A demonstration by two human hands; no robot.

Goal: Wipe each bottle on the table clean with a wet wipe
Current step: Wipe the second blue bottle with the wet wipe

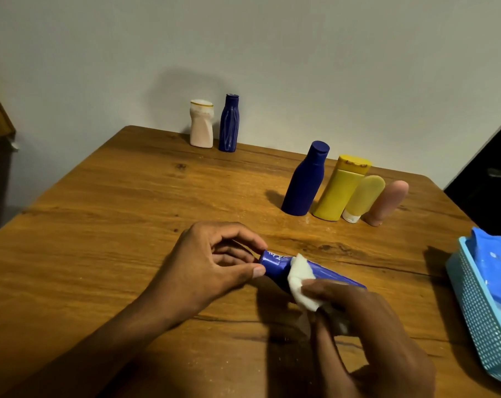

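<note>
My left hand (212,262) pinches the blue tube (275,267) by its cap end; my right hand (367,326) fingers press the wet wipe (299,278) against it, six o'clock on the bench (114,202).

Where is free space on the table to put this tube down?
The wood left of the left hand is bare, and so is the middle strip between the white bottle and the hands. The right is crowded: four bottles in a row, then the blue basket.
</note>
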